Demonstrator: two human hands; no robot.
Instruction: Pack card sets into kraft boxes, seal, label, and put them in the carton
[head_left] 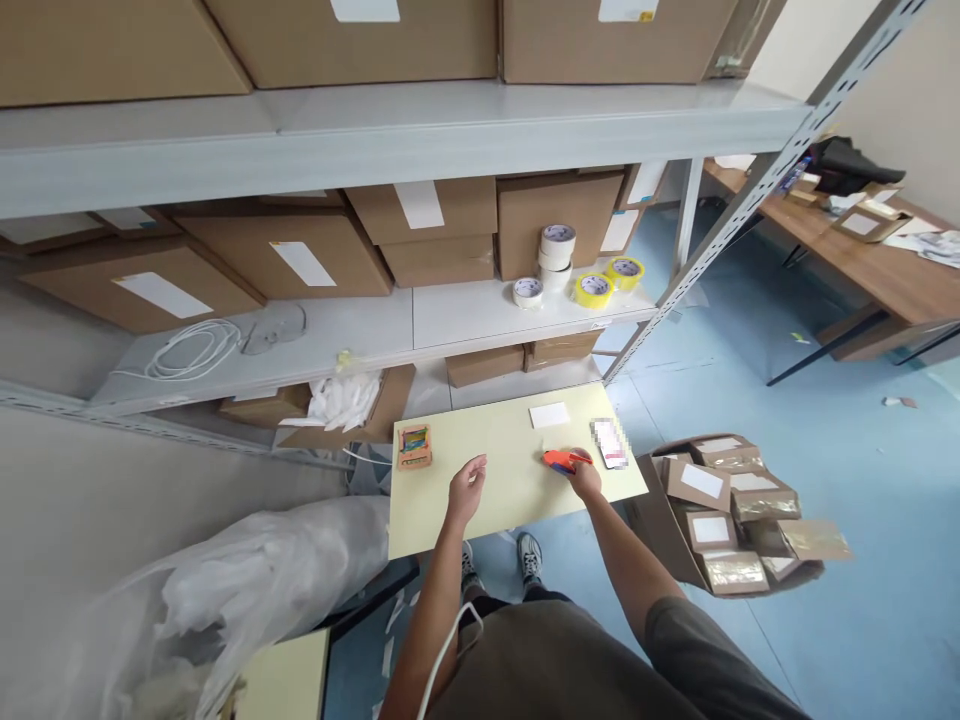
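Observation:
My right hand (585, 477) is wrapped round an orange-red hand tool with a blue part (559, 461), low over the pale yellow table (502, 500). Its exact kind is too small to tell. My left hand (468, 487) hovers above the middle of the table, fingers loosely curved and apart from the thumb, with nothing visible in it. Beyond the tool lies a white card or label (550, 415). A phone (609, 443) with a blurred-out screen rests to the right of my right hand. A small box with a colourful picture (415, 447) sits at the table's left end.
Behind the table, a metal shelf (337, 345) holds cardboard boxes (442, 215), white tape rolls (528, 292), yellow tape rolls (593, 290) and a coiled white cable (191, 350). An open carton of small parcels (727, 515) stands right; plastic wrap (277, 570) bulges left.

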